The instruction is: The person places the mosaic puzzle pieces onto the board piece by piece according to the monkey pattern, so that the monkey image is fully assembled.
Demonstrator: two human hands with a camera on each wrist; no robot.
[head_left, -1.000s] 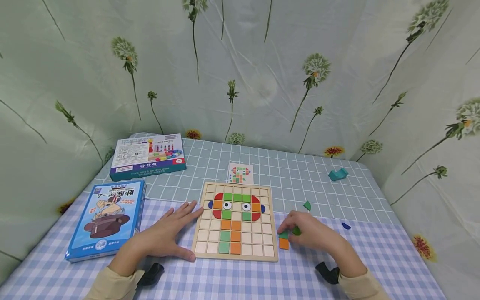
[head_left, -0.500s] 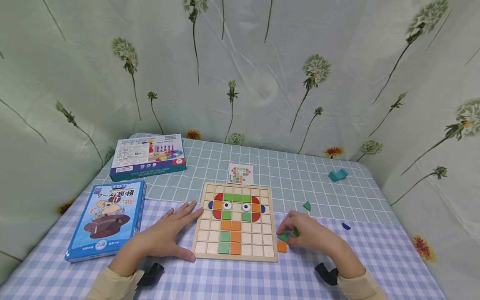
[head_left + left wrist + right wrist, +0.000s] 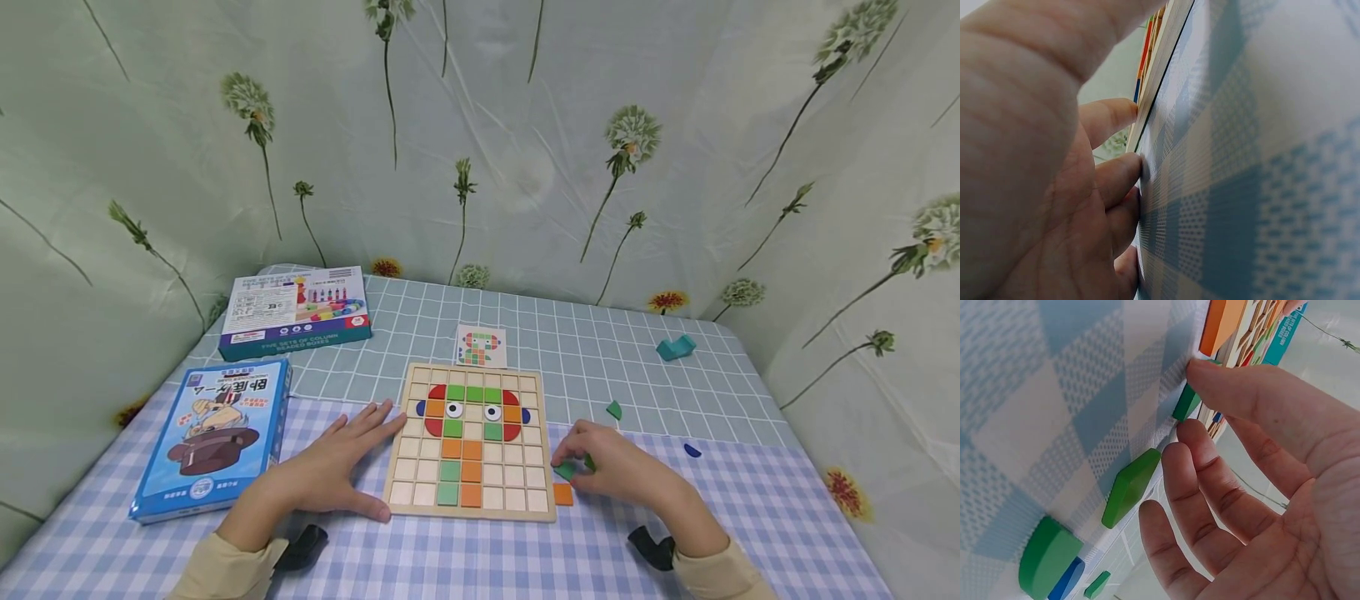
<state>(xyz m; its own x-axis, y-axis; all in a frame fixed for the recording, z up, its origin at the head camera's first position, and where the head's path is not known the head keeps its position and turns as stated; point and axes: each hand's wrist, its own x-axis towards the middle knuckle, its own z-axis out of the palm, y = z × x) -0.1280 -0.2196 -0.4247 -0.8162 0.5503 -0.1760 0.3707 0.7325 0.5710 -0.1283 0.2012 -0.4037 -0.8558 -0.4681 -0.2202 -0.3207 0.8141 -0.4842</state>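
My left hand (image 3: 337,467) lies spread on the cloth, with the index fingertip and thumb against the left side of the wooden grid board (image 3: 550,467). Coloured tiles on the board form a face with round eyes, and an orange and green column runs below it. By the board's right edge, my right hand (image 3: 615,462) pinches a dark green tile (image 3: 1187,402) between thumb and fingertips, low over the cloth. An orange square tile (image 3: 563,494) lies just in front of it. A light green tile (image 3: 1132,487) sits beneath the other fingers, partly hidden in the head view.
A small picture card (image 3: 482,347) with a similar pattern lies behind the board. To the right are a green quarter-round piece (image 3: 614,411), a blue half-round piece (image 3: 692,451) and a teal holder (image 3: 677,348). Two boxes, one blue (image 3: 217,442) and one teal-edged (image 3: 296,312), lie left.
The right hand has slid slightly left with the dark green tile, which has turned. The orange tile has shifted a little left towards the board. The left hand stays put.
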